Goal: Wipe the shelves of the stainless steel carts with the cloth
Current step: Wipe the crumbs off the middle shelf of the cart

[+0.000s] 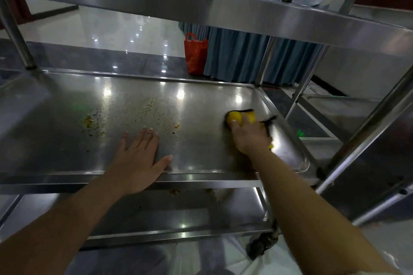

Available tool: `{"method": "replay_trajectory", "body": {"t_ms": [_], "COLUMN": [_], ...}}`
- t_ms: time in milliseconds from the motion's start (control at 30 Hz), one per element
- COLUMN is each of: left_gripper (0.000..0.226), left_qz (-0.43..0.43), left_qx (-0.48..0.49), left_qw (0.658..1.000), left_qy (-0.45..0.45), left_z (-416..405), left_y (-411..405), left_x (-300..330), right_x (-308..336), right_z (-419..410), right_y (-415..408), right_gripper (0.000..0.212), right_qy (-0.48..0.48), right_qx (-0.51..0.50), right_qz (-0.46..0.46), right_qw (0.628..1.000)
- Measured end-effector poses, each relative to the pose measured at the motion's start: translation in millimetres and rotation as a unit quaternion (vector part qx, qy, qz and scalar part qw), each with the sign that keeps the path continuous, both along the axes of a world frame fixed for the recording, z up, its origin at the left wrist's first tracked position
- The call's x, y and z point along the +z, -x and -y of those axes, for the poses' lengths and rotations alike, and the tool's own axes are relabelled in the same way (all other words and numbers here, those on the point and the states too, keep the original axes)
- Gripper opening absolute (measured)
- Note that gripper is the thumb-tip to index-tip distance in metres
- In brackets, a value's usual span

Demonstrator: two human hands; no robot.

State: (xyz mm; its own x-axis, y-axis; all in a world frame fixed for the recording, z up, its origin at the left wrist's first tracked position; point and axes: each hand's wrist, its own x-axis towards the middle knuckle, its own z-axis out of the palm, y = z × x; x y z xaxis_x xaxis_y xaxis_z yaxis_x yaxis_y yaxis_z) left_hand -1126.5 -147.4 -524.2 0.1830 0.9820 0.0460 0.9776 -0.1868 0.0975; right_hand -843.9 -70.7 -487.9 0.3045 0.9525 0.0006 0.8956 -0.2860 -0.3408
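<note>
A stainless steel cart's middle shelf (67,105) fills the view, with yellow-brown food crumbs and specks (89,121) across its left and centre. My right hand (249,137) grips a yellow cloth with black edging (240,117) and presses it onto the shelf's right part, near the right rim. My left hand (139,158) lies flat, fingers spread, on the shelf's front part. The top shelf (201,4) hangs just above. A lower shelf (167,214) shows below, with some crumbs at its near edge.
A red bag (195,56) stands on the floor beyond the cart, beside a blue-grey table skirt (241,58). Cart uprights (16,33) stand at the corners. A second steel frame (366,131) slants at the right. A dark rag (263,243) hangs at the lower shelf's corner.
</note>
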Motion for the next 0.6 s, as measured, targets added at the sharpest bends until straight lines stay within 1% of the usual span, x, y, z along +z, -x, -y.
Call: {"method": "replay_trajectory", "body": {"t_ms": [67,133,200,267,400,500,567,600], "left_gripper": [0.101,0.101,0.102,0.105,0.108,0.109,0.111,0.112], "left_qz": [-0.001,0.001,0.005,0.006,0.021,0.046,0.060,0.065], "left_qx": [0.006,0.012,0.018,0.018,0.023,0.035,0.038,0.039], "left_qw": [1.000,1.000,1.000,1.000,0.999,0.998,0.997,0.997], "left_qy": [-0.003,-0.006,0.000,0.006,0.014,0.016,0.018,0.020], "left_z": [2.1,2.2,2.3,2.1,1.0,1.1,0.9,0.9], "left_y": [1.9,3.8,5.0,4.6,4.0,2.7,2.5,2.8], "left_x": [0.4,0.1,-0.2,-0.6,-0.2,-0.9,-0.6,-0.4], "right_x": [-4.2,-10.9,-12.3,-9.1,-1.7,-0.4,0.0,-0.7], "right_z": [12.8,28.0,32.1,26.7,11.9,1.5,0.7,3.9], "right_y": [34.2,48.7,39.0,15.3,-36.7,-45.4,-33.7,-25.1], "right_gripper": [0.053,0.051,0.051,0.049,0.052,0.053,0.052,0.051], "right_qy": [-0.008,-0.021,-0.022,-0.015,-0.016,-0.015,-0.007,-0.007], "right_qx": [0.126,0.242,0.292,0.274,0.115,0.015,0.006,0.035], "right_qz": [0.004,0.011,-0.003,-0.018,-0.012,-0.018,-0.008,0.002], "right_qw": [0.992,0.970,0.956,0.962,0.993,1.000,1.000,0.999]}}
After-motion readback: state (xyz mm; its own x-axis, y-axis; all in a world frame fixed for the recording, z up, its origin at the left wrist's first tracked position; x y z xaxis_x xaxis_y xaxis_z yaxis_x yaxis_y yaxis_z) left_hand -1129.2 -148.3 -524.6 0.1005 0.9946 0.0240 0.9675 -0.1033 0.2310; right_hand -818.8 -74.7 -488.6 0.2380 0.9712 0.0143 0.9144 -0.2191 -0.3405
